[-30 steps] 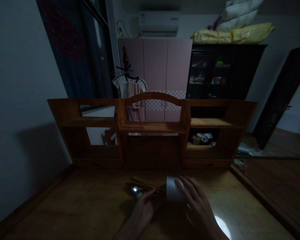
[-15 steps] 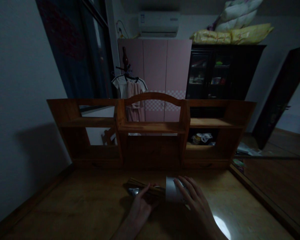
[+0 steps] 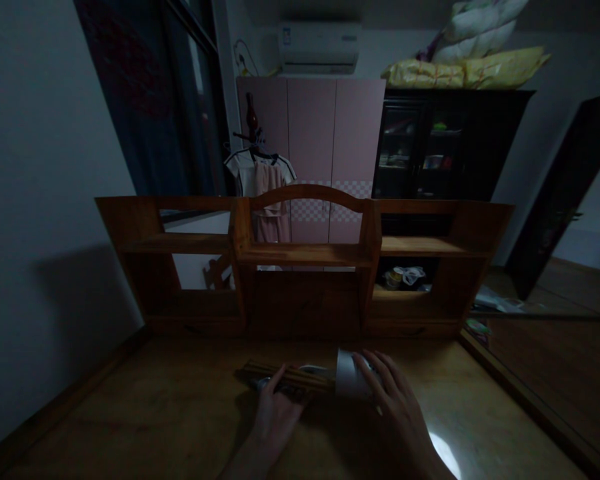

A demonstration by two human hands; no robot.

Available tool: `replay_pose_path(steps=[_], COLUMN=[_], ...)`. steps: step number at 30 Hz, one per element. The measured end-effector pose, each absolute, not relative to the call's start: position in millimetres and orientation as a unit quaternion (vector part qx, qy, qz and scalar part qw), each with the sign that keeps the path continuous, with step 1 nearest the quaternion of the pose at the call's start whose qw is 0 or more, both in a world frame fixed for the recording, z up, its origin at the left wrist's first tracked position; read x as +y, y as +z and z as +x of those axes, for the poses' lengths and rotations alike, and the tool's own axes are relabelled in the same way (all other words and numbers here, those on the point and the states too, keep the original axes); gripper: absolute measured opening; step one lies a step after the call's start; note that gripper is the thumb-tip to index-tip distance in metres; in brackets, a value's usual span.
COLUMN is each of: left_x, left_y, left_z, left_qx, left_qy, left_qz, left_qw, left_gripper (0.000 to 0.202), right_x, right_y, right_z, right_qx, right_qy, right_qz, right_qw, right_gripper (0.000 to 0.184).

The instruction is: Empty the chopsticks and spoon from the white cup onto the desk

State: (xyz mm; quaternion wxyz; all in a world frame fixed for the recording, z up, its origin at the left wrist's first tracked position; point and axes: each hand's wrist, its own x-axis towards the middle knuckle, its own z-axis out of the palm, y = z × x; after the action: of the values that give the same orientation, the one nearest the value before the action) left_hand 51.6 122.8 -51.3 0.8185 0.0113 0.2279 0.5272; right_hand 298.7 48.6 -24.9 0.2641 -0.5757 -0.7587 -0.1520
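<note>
Low over the wooden desk (image 3: 145, 413), my left hand (image 3: 280, 403) is closed around a bundle of chopsticks (image 3: 260, 367), thumb across the top. A shiny metal spoon (image 3: 261, 384) shows partly beneath the bundle at its left. My right hand (image 3: 395, 397) wraps a pale cylindrical cup (image 3: 347, 375) from the right side. The cup lies tipped sideways, mouth toward the left, and the chopsticks' right ends reach its opening. Another pale utensil (image 3: 313, 368) lies along the chopsticks near the mouth; its kind is unclear in the dim light.
A wooden shelf unit (image 3: 305, 255) stands along the desk's back edge, with drawers (image 3: 413, 330) at its base. To the left is a wall (image 3: 40, 200); a raised wooden edge (image 3: 520, 393) runs along the right. A bright light spot (image 3: 445, 453) lies beside my right forearm.
My left hand has shifted a little left with the chopsticks, and more of their length shows outside the cup. The cup and right hand have moved slightly right.
</note>
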Motion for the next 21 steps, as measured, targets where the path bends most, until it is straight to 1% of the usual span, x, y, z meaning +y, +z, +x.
replay_pose_path(steps=[6, 9, 15, 21], left_x=[124, 121, 121, 123], left_y=[-48, -43, -39, -34], left_z=[53, 54, 58, 60], left_qx=[0.215, 0.219, 0.226, 0.259], left_qy=[0.528, 0.53, 0.533, 0.568], left_qz=[0.026, 0.027, 0.063, 0.07], left_qw=[0.822, 0.819, 0.813, 0.778], left_gripper=[0.015, 0.012, 0.018, 0.033], right_x=[47, 46, 45, 47], right_y=[-26, -25, -21, -18], right_z=[301, 302, 303, 309], right_qx=[-0.75, -0.744, -0.724, -0.698], right_qy=[-0.162, -0.164, -0.163, -0.164], right_qz=[-0.583, -0.589, -0.612, -0.631], right_qw=[0.268, 0.269, 0.272, 0.296], right_gripper=[0.077, 0.075, 0.078, 0.079])
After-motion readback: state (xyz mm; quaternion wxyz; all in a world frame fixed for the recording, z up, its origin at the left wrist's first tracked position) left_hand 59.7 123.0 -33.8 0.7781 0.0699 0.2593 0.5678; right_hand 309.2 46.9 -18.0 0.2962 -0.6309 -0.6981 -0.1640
